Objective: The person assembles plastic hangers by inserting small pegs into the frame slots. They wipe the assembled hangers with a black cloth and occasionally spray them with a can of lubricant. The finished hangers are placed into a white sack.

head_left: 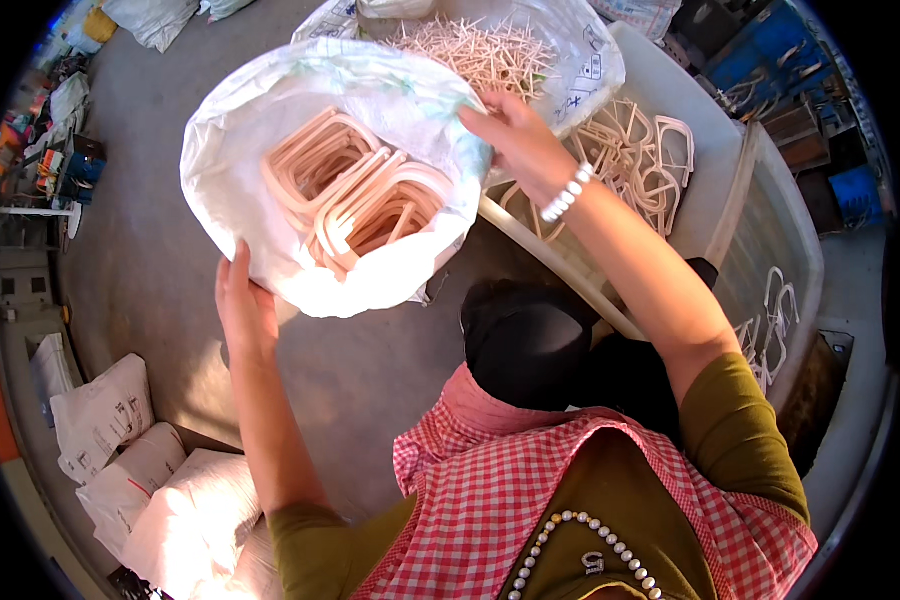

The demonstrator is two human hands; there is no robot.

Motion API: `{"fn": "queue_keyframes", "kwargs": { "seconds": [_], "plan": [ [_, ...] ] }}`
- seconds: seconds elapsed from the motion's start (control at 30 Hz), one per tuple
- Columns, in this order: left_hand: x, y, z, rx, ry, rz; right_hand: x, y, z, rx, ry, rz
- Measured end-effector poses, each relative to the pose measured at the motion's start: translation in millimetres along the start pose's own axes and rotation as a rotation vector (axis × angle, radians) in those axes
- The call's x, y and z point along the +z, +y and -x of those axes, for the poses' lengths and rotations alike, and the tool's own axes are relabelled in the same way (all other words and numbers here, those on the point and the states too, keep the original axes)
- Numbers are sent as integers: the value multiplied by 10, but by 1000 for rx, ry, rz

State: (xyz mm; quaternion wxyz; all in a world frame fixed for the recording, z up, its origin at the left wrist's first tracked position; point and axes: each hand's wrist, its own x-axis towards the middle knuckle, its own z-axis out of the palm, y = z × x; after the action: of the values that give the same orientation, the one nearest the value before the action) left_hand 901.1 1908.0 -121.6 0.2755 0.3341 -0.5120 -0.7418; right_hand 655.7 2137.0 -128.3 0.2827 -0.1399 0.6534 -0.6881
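A white woven plastic sack [210,150], its mouth wide and its rim rolled, is in front of me. Two stacks of pale pink plastic loops [335,180] with rounded corners lie inside it. My left hand [247,305] is at the sack's near left side, its fingers against the outside and partly hidden behind the rim. On the far right side, my right hand [520,142] grips the rim between thumb and fingers. A white beaded bracelet [568,192] is on my right wrist.
Behind stands another plastic sack [595,70] full of thin pink sticks [480,55]. To the right, a pale plastic tub [710,130] holds tangled pink loops [630,160]; white hangers [770,330] lie farther right. Filled white sacks [185,510] are piled at lower left on the grey floor [150,250].
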Motion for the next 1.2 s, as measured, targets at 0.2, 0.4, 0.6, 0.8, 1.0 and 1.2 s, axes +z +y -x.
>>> {"fn": "queue_keyframes", "kwargs": {
  "seconds": [0.2, 0.4, 0.6, 0.8, 1.0, 1.2],
  "plan": [
    [-273, -482, 657, -336, -128, 287, -278, 88, 624, 372, -447, -369],
    [-42, -479, 966, -161, -254, 150, -249, 99, 789, 272, -496, -295],
    [64, -550, 824, -46, -85, 9, -130, 115, 584, 100, -241, 255],
    [1, 41, 395, 138, 388, -249, 105, -307, 503, -343, 151, 705],
    [57, 105, 739, 48, 337, -476, -206, -470, 557, -225, -121, 913],
    [-8, 409, 307, -175, 58, -261, 12, -645, 309, -246, -112, 979]
  ]
}}
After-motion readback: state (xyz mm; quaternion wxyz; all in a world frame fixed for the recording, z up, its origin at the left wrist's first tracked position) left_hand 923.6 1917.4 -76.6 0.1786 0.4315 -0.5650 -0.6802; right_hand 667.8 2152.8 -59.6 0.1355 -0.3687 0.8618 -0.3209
